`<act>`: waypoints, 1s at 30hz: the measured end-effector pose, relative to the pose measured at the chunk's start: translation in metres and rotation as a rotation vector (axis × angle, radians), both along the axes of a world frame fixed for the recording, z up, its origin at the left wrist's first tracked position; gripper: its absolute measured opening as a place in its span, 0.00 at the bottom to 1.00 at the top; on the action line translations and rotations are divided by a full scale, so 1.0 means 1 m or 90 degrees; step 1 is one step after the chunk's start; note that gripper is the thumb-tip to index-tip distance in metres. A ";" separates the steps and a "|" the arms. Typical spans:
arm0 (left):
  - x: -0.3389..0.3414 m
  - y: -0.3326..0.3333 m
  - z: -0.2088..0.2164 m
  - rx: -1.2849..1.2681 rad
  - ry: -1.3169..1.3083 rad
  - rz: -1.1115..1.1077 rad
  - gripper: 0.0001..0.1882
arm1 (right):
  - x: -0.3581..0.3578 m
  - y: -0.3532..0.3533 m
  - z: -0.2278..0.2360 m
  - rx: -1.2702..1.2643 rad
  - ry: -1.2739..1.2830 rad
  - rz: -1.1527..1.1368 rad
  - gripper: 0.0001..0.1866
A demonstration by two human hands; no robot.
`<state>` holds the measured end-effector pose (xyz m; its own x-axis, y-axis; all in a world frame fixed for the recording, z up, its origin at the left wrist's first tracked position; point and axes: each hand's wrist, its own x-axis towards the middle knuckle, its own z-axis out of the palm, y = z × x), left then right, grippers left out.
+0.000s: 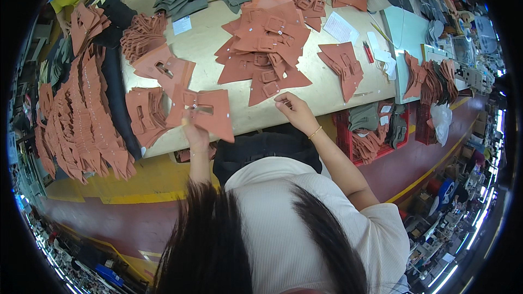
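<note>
Dark hair [218, 239] falls nearest my camera. From left, I see the left hand [195, 133] clamped on a rust-coloured piece [219, 115] over the worktop [218, 24]; the right hand [297, 110], fingers apart, sits just below a buckled pile [264, 38].

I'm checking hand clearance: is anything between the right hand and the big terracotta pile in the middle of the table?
Nothing visible: the right hand is at the near edge of the terracotta pile, though whether they touch is unclear.
</note>
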<state>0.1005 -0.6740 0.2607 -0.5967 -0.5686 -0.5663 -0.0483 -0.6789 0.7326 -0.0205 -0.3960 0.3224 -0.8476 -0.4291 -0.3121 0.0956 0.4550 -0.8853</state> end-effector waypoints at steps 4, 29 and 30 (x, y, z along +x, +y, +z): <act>0.040 -0.036 -0.051 -0.078 -0.266 -0.239 0.19 | -0.006 0.018 -0.012 0.075 -0.029 0.024 0.11; -0.024 0.008 0.057 -0.180 -0.344 -0.571 0.20 | -0.201 0.003 -0.019 0.360 0.408 -0.036 0.16; -0.026 0.010 0.059 -0.175 -0.328 -0.566 0.20 | -0.201 0.002 -0.020 0.344 0.391 -0.032 0.15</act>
